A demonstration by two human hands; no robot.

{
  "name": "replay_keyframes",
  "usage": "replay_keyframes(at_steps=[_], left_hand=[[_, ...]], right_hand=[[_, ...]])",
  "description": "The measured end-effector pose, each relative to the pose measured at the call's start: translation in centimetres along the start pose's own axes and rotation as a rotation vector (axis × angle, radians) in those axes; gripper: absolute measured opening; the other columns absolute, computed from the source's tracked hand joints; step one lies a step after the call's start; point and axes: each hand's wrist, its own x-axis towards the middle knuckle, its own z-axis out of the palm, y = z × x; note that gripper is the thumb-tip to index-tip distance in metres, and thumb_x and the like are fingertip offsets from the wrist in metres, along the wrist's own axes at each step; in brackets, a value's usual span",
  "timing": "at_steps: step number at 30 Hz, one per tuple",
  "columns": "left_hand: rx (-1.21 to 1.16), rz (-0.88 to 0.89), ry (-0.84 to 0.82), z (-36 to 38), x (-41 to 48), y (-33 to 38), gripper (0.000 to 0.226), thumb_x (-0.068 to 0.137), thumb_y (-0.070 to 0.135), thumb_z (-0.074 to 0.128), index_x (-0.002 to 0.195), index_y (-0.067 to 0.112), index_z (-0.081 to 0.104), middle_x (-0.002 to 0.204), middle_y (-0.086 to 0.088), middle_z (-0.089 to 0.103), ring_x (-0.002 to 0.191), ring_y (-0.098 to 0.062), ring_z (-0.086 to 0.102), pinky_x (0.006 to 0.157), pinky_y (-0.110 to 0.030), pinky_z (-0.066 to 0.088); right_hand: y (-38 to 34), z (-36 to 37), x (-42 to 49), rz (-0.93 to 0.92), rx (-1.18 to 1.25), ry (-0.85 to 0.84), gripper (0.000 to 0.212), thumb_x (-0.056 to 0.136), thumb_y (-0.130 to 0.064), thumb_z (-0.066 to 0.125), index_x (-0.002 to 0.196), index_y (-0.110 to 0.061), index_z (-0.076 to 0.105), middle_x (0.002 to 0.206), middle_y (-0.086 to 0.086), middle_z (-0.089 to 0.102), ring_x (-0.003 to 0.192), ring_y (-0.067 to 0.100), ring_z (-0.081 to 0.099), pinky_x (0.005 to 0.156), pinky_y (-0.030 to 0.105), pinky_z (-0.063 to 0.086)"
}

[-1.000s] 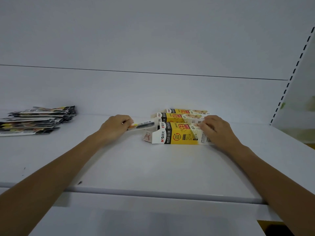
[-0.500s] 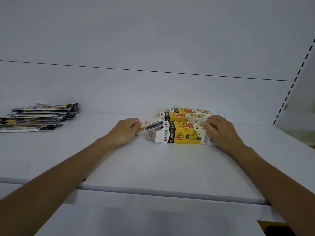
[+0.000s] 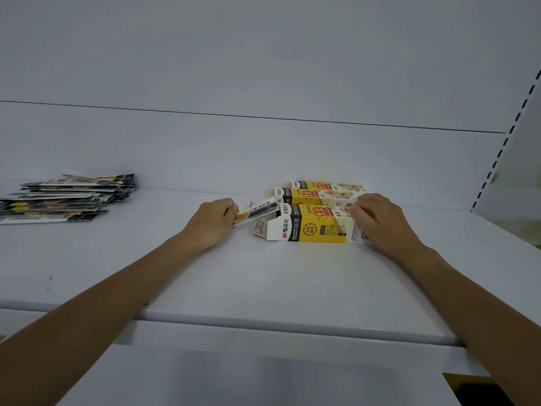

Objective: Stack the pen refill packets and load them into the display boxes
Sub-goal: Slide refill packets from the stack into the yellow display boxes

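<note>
Three yellow, white and black display boxes lie side by side on the white shelf [image 3: 292, 282]. The nearest box [image 3: 313, 228] has its left end flap open. My left hand [image 3: 212, 222] grips a small stack of refill packets [image 3: 257, 211], whose far end sits at that open mouth. My right hand [image 3: 380, 221] rests on the right part of the nearest box, fingers curled over its top edge. Behind it lie the middle box [image 3: 304, 195] and the far box [image 3: 322, 185].
A loose pile of refill packets [image 3: 64, 197] lies at the shelf's left. The shelf's rounded front edge [image 3: 263, 322] runs below my forearms. A slotted upright [image 3: 503, 142] stands at the right, by the back panel.
My left hand has carried the packets rightward from open shelf up to the mouth of the nearest box, tilting them upward. My right hand has stayed on the box.
</note>
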Motion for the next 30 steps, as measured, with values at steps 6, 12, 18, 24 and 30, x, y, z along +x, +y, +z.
replay_keyframes(at_steps=[6, 12, 18, 24, 30], left_hand=[[0.029, -0.02, 0.012, 0.2, -0.4, -0.1, 0.026, 0.097, 0.019, 0.033, 0.083, 0.009, 0.053, 0.068, 0.005, 0.05, 0.068, -0.019, 0.042, 0.056, -0.028, 0.029], [0.034, -0.012, -0.041, 0.3, -0.4, 0.4, 0.027, 0.097, 0.019, 0.032, 0.083, 0.008, 0.053, 0.081, -0.004, 0.055, 0.075, -0.023, 0.045, 0.065, -0.03, 0.031], [0.041, 0.059, -0.094, 1.0, -0.1, 2.6, 0.034, 0.099, 0.026, 0.032, 0.067, 0.022, 0.043, 0.074, 0.0, 0.051, 0.07, -0.022, 0.041, 0.057, -0.03, 0.028], [0.089, 0.106, -0.1, 1.6, 0.7, 4.0, 0.024, 0.098, 0.025, 0.036, 0.08, 0.014, 0.047, 0.092, -0.01, 0.06, 0.08, -0.027, 0.049, 0.063, -0.031, 0.032], [0.182, 0.182, -0.154, 1.3, 1.2, 4.4, 0.022, 0.098, 0.018, 0.035, 0.08, 0.015, 0.048, 0.087, -0.009, 0.059, 0.08, -0.027, 0.054, 0.066, -0.032, 0.038]], right_hand=[[0.0, 0.0, 0.0, -0.002, -0.007, -0.001, 0.042, 0.083, -0.044, 0.034, 0.082, -0.017, 0.066, 0.098, -0.007, 0.058, 0.095, 0.012, 0.048, 0.068, 0.013, 0.03], [0.0, 0.0, 0.0, 0.0, -0.008, -0.01, 0.037, 0.084, -0.044, 0.033, 0.072, -0.021, 0.06, 0.087, -0.009, 0.056, 0.09, 0.013, 0.049, 0.064, 0.014, 0.03], [-0.4, -0.1, 0.0, 0.012, -0.014, -0.026, 0.029, 0.085, -0.043, 0.033, 0.067, -0.031, 0.053, 0.082, -0.014, 0.051, 0.088, 0.011, 0.046, 0.065, 0.01, 0.028], [-0.9, -0.2, -0.2, 0.014, -0.035, -0.018, 0.035, 0.084, -0.042, 0.033, 0.078, -0.021, 0.06, 0.092, -0.006, 0.055, 0.092, 0.013, 0.045, 0.07, 0.015, 0.028], [-1.0, -0.2, -0.3, 0.021, -0.056, -0.024, 0.042, 0.084, -0.044, 0.033, 0.085, -0.019, 0.066, 0.097, -0.008, 0.054, 0.096, 0.013, 0.046, 0.07, 0.011, 0.03]])
